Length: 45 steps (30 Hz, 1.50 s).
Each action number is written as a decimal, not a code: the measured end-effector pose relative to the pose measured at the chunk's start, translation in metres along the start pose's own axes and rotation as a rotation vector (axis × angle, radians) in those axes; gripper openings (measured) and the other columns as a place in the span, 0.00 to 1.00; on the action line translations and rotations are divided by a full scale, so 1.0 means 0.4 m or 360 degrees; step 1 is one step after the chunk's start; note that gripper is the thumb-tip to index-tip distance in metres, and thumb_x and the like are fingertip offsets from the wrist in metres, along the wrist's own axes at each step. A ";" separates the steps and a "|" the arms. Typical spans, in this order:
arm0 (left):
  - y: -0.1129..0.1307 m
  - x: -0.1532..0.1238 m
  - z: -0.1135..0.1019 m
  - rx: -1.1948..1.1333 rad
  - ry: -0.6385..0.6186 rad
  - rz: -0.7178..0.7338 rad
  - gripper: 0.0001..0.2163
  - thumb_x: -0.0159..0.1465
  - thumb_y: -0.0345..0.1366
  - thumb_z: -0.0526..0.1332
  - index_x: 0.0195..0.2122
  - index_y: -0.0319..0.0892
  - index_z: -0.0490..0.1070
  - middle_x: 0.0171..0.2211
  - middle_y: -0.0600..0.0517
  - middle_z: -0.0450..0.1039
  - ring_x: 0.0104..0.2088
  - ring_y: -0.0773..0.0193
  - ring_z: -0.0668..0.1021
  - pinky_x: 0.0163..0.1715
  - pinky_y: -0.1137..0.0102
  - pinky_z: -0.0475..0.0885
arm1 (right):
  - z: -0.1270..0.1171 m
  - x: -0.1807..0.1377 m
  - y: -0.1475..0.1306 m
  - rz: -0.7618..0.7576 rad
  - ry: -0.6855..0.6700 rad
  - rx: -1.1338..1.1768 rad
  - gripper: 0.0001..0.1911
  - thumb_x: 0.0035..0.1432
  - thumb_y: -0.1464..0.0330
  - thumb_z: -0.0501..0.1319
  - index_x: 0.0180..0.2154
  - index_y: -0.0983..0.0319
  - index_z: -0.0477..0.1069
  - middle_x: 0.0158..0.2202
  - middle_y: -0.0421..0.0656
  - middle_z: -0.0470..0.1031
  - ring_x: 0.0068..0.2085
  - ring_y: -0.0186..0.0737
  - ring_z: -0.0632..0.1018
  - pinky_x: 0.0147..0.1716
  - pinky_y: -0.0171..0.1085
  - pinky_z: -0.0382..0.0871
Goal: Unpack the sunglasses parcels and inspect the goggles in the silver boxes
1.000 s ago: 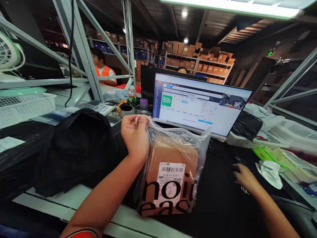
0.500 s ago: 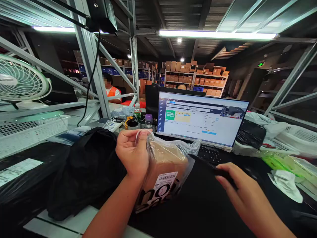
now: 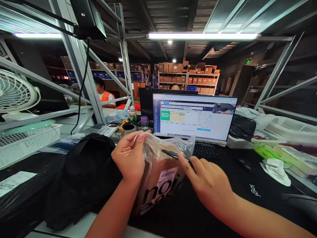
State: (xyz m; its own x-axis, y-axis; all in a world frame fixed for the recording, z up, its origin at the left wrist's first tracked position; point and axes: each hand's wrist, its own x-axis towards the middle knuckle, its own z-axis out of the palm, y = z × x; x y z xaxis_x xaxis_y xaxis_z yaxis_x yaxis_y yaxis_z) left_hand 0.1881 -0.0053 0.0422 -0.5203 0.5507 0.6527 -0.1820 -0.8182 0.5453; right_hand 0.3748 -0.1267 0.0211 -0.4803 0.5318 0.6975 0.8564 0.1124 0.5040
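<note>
Head view: the left hand [image 3: 130,158] pinches by its rim a clear bag [image 3: 158,190] at near centre, probably slippery and soft around a stiffer box [image 3: 155,168], so best held there, while the right hand [image 3: 210,180] grips a slim dark tool [image 3: 170,154].

The clear bag [image 3: 158,194] has bold black lettering over a brown box [image 3: 154,167] and white label [image 3: 170,173] with black barcode stripes, the slim tool [image 3: 170,153] is black, and toward the right edge of the tabletop [image 3: 84,220] show a lime-green packet [image 3: 268,152] and a white perforated basket [image 3: 292,130]
</note>
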 end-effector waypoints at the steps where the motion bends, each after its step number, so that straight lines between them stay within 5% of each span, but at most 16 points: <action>1: -0.004 0.000 0.002 -0.0045 0.0017 0.0023 0.04 0.59 0.33 0.71 0.34 0.40 0.80 0.28 0.53 0.83 0.32 0.61 0.86 0.36 0.69 0.81 | 0.018 -0.015 0.023 0.0026 -0.0083 -0.0059 0.30 0.59 0.84 0.52 0.61 0.65 0.71 0.35 0.47 0.78 0.26 0.40 0.73 0.23 0.40 0.58; 8: -0.006 0.054 -0.014 -0.0180 0.0054 -0.0048 0.05 0.58 0.33 0.71 0.31 0.41 0.77 0.22 0.58 0.77 0.25 0.65 0.82 0.33 0.68 0.80 | 0.195 -0.245 0.261 0.0614 -0.1009 -0.0333 0.31 0.59 0.83 0.54 0.61 0.61 0.71 0.33 0.48 0.76 0.30 0.44 0.78 0.21 0.37 0.58; 13: 0.000 0.092 -0.038 -0.0236 0.0075 -0.0271 0.11 0.54 0.39 0.75 0.30 0.42 0.75 0.23 0.58 0.79 0.25 0.68 0.81 0.30 0.73 0.78 | 0.273 -0.469 0.308 0.0964 -0.1195 -0.0111 0.34 0.60 0.82 0.51 0.65 0.61 0.65 0.38 0.51 0.77 0.34 0.45 0.80 0.26 0.37 0.66; 17: -0.013 0.056 -0.014 -0.0204 -0.0002 -0.0375 0.19 0.48 0.47 0.78 0.32 0.41 0.76 0.24 0.53 0.81 0.24 0.66 0.81 0.24 0.76 0.75 | 0.308 -0.531 0.309 0.1165 -0.1336 -0.0017 0.24 0.62 0.78 0.53 0.58 0.67 0.73 0.37 0.57 0.78 0.41 0.56 0.81 0.34 0.46 0.73; 20: -0.011 0.026 0.006 -0.0184 -0.0010 -0.0409 0.19 0.48 0.47 0.78 0.32 0.41 0.76 0.25 0.53 0.82 0.25 0.66 0.82 0.24 0.77 0.75 | 0.267 -0.459 0.278 0.1039 -0.1099 0.0146 0.19 0.65 0.74 0.53 0.53 0.67 0.76 0.46 0.60 0.78 0.48 0.58 0.79 0.45 0.53 0.74; 23: 0.002 0.007 0.015 -0.0173 0.0010 -0.0345 0.17 0.50 0.46 0.78 0.33 0.42 0.76 0.25 0.53 0.82 0.26 0.66 0.83 0.25 0.77 0.76 | 0.162 -0.303 0.190 0.0676 -0.0338 0.0818 0.16 0.69 0.71 0.55 0.55 0.62 0.72 0.50 0.52 0.78 0.50 0.47 0.79 0.52 0.48 0.74; 25: 0.012 -0.003 0.016 -0.0159 -0.0003 -0.0290 0.16 0.52 0.45 0.77 0.33 0.42 0.76 0.26 0.54 0.82 0.26 0.66 0.83 0.25 0.77 0.76 | 0.092 -0.180 0.116 0.0308 -0.0016 0.1266 0.18 0.69 0.73 0.56 0.58 0.59 0.68 0.51 0.48 0.78 0.53 0.42 0.78 0.54 0.43 0.74; 27: 0.022 -0.013 0.016 -0.0123 -0.0039 -0.0249 0.15 0.53 0.44 0.76 0.33 0.42 0.75 0.25 0.54 0.82 0.25 0.66 0.82 0.24 0.76 0.75 | 0.054 -0.069 0.053 0.0015 0.0005 0.1531 0.21 0.69 0.71 0.57 0.62 0.62 0.64 0.56 0.51 0.76 0.57 0.43 0.75 0.57 0.44 0.72; 30: 0.037 -0.014 0.002 -0.0040 -0.0112 -0.0215 0.13 0.55 0.43 0.74 0.31 0.43 0.75 0.25 0.54 0.81 0.24 0.66 0.81 0.24 0.75 0.75 | 0.067 0.039 0.000 0.0093 -0.0083 0.1561 0.28 0.67 0.62 0.63 0.62 0.67 0.63 0.58 0.57 0.73 0.58 0.51 0.73 0.56 0.51 0.71; 32: 0.055 0.005 -0.019 0.0075 -0.0192 -0.0253 0.11 0.55 0.43 0.72 0.30 0.43 0.75 0.23 0.54 0.80 0.23 0.63 0.81 0.23 0.72 0.74 | 0.097 0.068 -0.011 0.0152 -0.0064 0.1580 0.22 0.65 0.59 0.65 0.55 0.65 0.70 0.50 0.53 0.77 0.50 0.50 0.76 0.50 0.49 0.72; 35: 0.104 0.058 -0.053 0.0534 -0.0454 -0.0205 0.08 0.56 0.42 0.70 0.32 0.44 0.77 0.27 0.50 0.82 0.26 0.57 0.82 0.26 0.67 0.76 | 0.124 0.073 -0.019 0.0112 0.0091 0.1645 0.07 0.69 0.65 0.61 0.40 0.62 0.75 0.35 0.43 0.76 0.38 0.41 0.75 0.42 0.42 0.66; 38: 0.167 0.107 -0.053 0.1153 -0.0910 0.0386 0.15 0.55 0.46 0.69 0.43 0.48 0.78 0.45 0.46 0.82 0.43 0.48 0.83 0.44 0.57 0.77 | 0.125 0.078 -0.047 0.0045 0.0223 0.1652 0.09 0.71 0.69 0.57 0.37 0.61 0.75 0.32 0.40 0.75 0.36 0.38 0.73 0.41 0.40 0.62; 41: 0.205 0.122 -0.016 0.1713 -0.1622 0.0804 0.20 0.52 0.49 0.70 0.45 0.48 0.78 0.45 0.43 0.81 0.45 0.42 0.80 0.46 0.53 0.74 | 0.122 0.095 -0.092 -0.0079 0.0422 0.1558 0.10 0.72 0.70 0.55 0.39 0.60 0.75 0.34 0.39 0.76 0.38 0.37 0.74 0.43 0.40 0.60; 45: 0.206 0.109 0.009 0.2377 -0.2468 0.0443 0.14 0.57 0.44 0.64 0.41 0.43 0.76 0.37 0.43 0.79 0.36 0.47 0.81 0.32 0.61 0.72 | 0.115 0.108 -0.131 -0.0236 0.0595 0.1416 0.16 0.72 0.74 0.51 0.35 0.62 0.74 0.29 0.40 0.73 0.34 0.36 0.71 0.44 0.39 0.62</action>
State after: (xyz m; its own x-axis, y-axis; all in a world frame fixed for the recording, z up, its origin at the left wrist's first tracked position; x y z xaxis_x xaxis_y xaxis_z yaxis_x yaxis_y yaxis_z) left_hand 0.1535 -0.0482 0.1175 0.6364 0.7594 0.1357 0.7666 -0.6031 -0.2205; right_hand 0.3178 -0.0709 0.0014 -0.4926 0.1780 0.8518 0.5392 0.8308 0.1382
